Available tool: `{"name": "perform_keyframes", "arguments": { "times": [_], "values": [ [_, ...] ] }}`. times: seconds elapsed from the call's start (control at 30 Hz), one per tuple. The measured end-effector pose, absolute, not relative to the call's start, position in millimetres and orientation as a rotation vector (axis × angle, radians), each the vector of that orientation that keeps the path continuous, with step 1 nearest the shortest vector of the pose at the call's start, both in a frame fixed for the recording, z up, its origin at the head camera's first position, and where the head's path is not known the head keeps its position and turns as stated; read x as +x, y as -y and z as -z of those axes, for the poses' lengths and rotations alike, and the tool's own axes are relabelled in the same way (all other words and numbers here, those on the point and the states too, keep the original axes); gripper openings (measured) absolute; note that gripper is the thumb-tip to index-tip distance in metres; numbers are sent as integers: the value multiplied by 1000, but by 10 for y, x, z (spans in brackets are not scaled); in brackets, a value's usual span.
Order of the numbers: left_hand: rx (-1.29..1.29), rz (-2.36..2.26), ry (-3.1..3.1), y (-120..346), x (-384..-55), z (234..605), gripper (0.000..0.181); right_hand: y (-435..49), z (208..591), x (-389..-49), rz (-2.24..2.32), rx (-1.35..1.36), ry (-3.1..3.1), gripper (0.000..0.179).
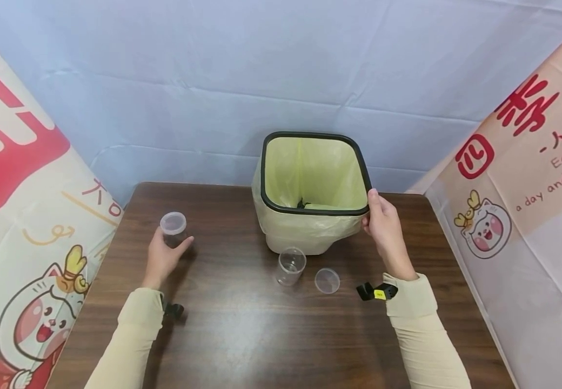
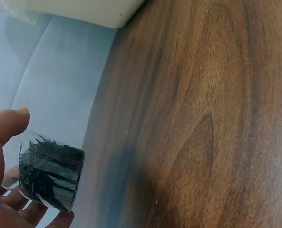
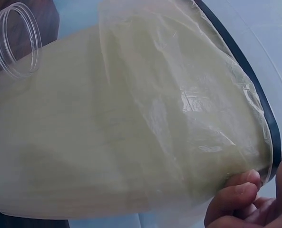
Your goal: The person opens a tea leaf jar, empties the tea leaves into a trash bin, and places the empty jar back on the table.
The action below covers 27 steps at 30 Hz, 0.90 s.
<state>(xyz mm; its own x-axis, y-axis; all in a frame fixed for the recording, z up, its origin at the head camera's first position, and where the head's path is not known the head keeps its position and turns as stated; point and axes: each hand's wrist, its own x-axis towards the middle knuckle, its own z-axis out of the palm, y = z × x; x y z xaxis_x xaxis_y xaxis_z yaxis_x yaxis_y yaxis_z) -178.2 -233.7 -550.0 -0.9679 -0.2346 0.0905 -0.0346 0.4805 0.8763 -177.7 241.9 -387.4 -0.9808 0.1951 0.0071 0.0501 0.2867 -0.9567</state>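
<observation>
On the left side of the wooden table, my left hand holds a small clear lidded jar. Dark, stringy bits fill much of this jar in the left wrist view, where the fingers curl around its far side and its base shows raised off the table. My right hand grips the black rim of a trash bin at its front right corner, thumb on top and fingers underneath. A pale yellow bag lines the bin and folds over its outside. Something small and dark lies inside.
An open clear jar stands just in front of the bin, and a round clear lid lies flat to its right. Behind the table hangs a pale blue cloth. Printed panels border both sides.
</observation>
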Motion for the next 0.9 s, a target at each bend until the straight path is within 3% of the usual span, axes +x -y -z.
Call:
{"name": "perform_keyframes", "arguments": {
  "times": [0.57, 0.9],
  "values": [
    [169, 1465, 2545, 2288, -1759, 5487, 62, -2483, 3870, -1712, -1773, -254, 2396, 60],
    [88, 1497, 2560, 2291, -1614, 5382, 67, -2485, 3854, -1624, -1875, -282, 2234, 54]
  ]
}}
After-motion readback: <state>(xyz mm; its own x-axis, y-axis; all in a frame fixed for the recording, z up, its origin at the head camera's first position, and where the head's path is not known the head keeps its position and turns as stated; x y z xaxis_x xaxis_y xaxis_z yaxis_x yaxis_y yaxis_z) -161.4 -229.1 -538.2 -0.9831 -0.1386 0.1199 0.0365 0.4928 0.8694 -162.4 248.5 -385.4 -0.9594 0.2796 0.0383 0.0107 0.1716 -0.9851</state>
